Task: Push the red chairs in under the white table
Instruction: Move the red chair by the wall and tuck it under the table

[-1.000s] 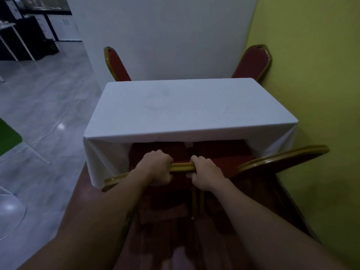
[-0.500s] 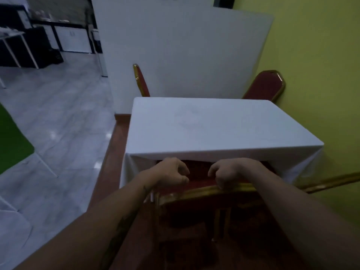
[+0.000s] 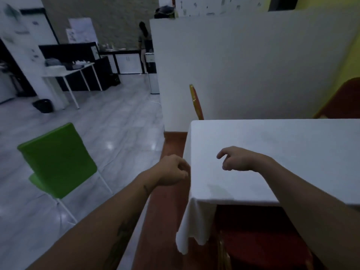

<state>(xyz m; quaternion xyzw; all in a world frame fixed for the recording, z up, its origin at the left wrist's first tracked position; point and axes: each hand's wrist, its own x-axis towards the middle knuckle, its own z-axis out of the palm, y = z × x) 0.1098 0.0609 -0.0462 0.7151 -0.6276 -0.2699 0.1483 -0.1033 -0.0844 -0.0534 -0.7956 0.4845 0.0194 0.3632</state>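
— Off the gilt chair back since half a second ago, both hands; lifted now, up at the near-left corner of the table. View swung leftward too.

— Biggest thing first?

— White partition, well beyond the fingertips, standing behind the table. Grey tiled floor spreading off to the left of the left knuckles.

— And the white table?

— Directly beneath the right fingers, cloth hanging over the near corner below and between the two wrists.

— Chairs?

— Green chair well left of the left fingers, out on the grey floor. Near red chair below the right forearm, seat tucked under the cloth edge, gilt frame showing beside the hanging corner. Far-right red chair beyond the right fingers, across the table, cut by the frame edge. Far-left red chair straight ahead of the fingertips, seen edge-on, back rising above the far table edge.

— Hands, then?

— Left hand just beside the table's left edge, fingers curled into a loose fist, closed on nothing. Right hand above the tabletop, fingers slack and parted, drooping toward the cloth, empty; touching the cloth or not, hard to tell.

— Anything smaller?

— Black bin far off past the left fingers, near a white desk.
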